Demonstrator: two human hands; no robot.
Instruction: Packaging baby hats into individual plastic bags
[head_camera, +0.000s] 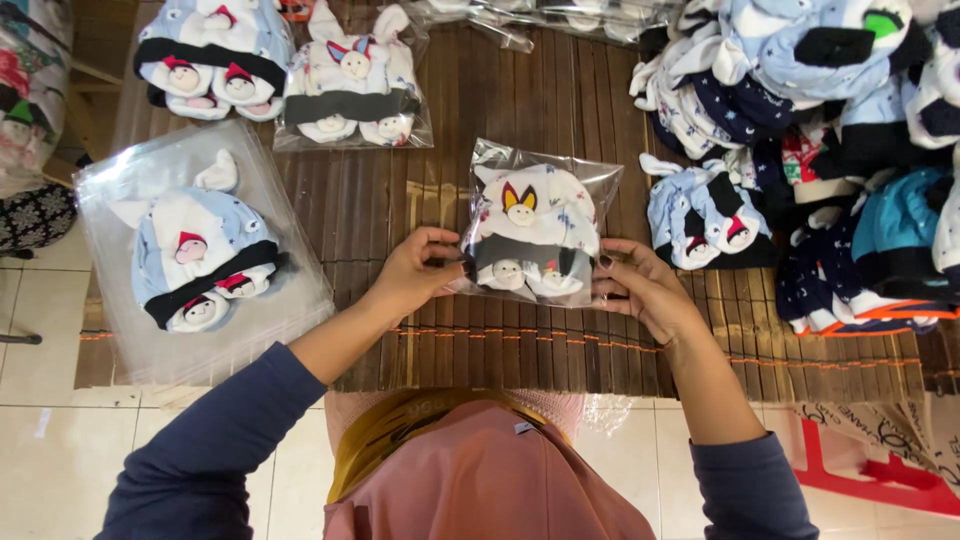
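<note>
Dark bamboo-slat matting (560, 100) covers the work surface, with pale floor tiles (40, 400) visible beyond its near edge. At the left edge of the mat, a stack of clear bags (120, 180) is laid, topped by a light blue baby hat set (195, 260) with small doll faces. Toward the far left corner, a second bagged blue set (210, 55) is placed, and just beside it a bagged white set (350, 85) with a dark band.

Near the middle of the mat's near edge, a clear plastic bag (540, 235) containing a white hat set with a dark band is held upright between both hands. The left hand (415, 275) is closed on the bag's lower left edge, thumb and fingers pinched on the plastic. The right hand (645, 290) is set against the lower right edge, fingers curled about it.

Along the right edge, an unbagged blue hat set (705, 215) is laid beside a large loose pile of blue, navy and white hats (830, 110).
</note>
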